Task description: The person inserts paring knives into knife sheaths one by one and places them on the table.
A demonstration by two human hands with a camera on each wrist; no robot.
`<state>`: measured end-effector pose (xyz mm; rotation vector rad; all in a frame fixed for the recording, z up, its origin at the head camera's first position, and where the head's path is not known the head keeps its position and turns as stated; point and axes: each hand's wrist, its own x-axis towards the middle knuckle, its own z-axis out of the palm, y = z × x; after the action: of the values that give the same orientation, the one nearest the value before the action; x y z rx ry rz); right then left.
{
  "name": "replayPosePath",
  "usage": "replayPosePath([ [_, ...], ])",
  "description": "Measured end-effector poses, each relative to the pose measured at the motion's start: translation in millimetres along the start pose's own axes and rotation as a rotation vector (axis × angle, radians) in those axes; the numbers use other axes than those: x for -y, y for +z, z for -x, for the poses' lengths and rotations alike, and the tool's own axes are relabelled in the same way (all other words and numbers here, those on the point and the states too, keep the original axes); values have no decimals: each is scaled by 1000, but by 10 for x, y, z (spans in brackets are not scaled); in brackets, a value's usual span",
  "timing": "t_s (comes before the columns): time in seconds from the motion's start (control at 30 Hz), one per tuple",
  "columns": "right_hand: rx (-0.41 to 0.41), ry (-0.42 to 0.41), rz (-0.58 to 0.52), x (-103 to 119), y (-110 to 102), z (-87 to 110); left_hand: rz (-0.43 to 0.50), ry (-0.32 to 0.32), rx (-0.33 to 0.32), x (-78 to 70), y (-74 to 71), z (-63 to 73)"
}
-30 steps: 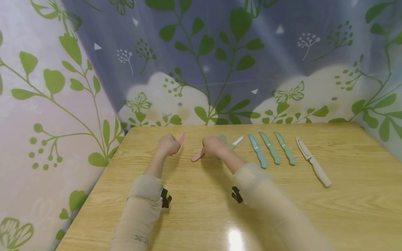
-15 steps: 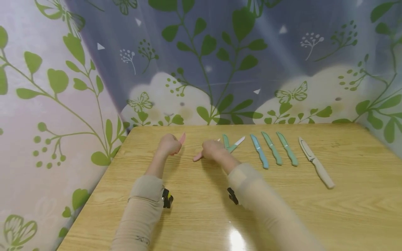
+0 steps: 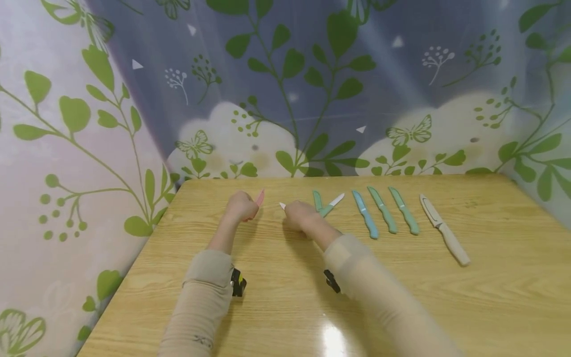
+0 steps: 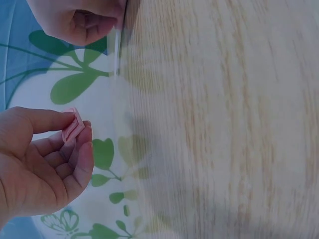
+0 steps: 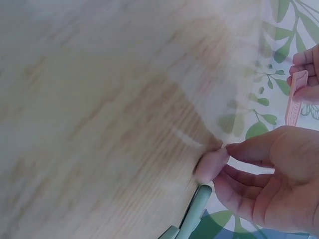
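My left hand (image 3: 241, 206) pinches a pink knife sheath (image 3: 260, 198) between thumb and fingers, raised over the table's far left; the left wrist view shows the sheath (image 4: 73, 127) end-on. To its right, my right hand (image 3: 301, 216) holds a pink-handled knife by the handle (image 5: 212, 167), close over the wood. Its white blade tip (image 3: 282, 206) pokes out on the left, toward the sheath, while the hand hides the handle in the head view. Just beyond the right hand lie a green sheath (image 3: 317, 200) and a green-handled knife with a bare white blade (image 3: 337, 200).
Right of the hands, a blue sheathed knife (image 3: 365, 214) and two green sheathed knives (image 3: 382, 209) lie in a row. A larger cream knife (image 3: 451, 243) lies farther right. Patterned cloth (image 3: 250, 148) rises behind the wooden table (image 3: 276, 297).
The pink knife has turned round in my right hand: its handle end stuck out to the left before, now the white blade tip does. My left hand keeps the sheath nearly still.
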<state>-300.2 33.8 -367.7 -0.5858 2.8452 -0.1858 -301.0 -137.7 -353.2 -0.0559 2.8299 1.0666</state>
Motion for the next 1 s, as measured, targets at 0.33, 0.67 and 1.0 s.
replayPosePath([
  [0.33, -8, -12, -59, -49, -25, 17, -15, 24, -22, -18, -25, 33],
  [0.67, 28, 1, -188, -95, -44, 117, 78, 33, -75, -22, -20, 37],
  [1.0, -110, -155, -322, -215, -57, 330, 555, -7, -152, -19, -7, 10],
])
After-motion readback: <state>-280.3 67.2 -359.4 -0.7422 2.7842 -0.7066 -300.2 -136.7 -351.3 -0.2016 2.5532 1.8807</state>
